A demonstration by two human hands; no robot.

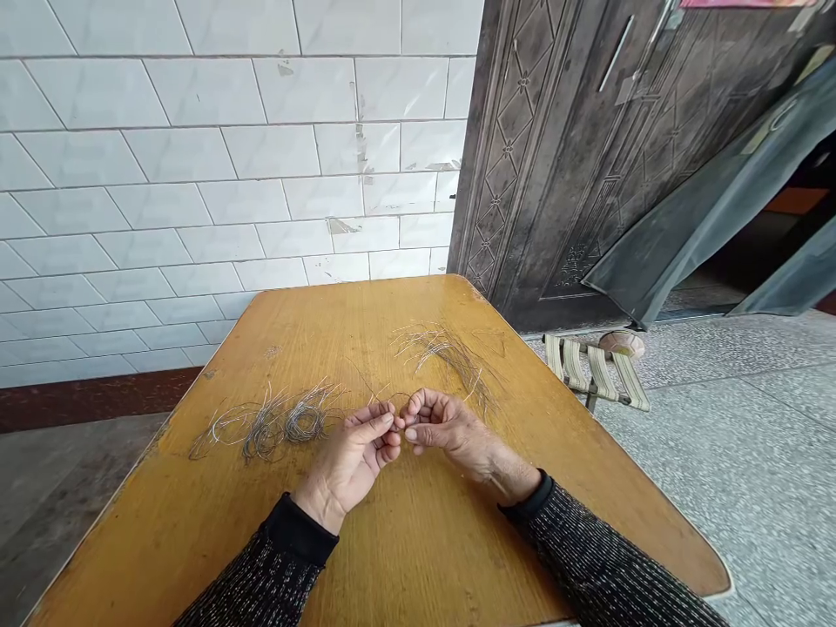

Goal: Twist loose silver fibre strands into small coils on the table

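Thin wire in the pinched grip of left hand and right hand over wooden table, white-tiled wall beyond.

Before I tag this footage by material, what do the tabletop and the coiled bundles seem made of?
Tabletop: probably wood or veneer, varnished, from its streaky grain and sheen.
Coiled bundles: likely thin metal wire, grey with bright glints, strands holding curves; metal type unclear.
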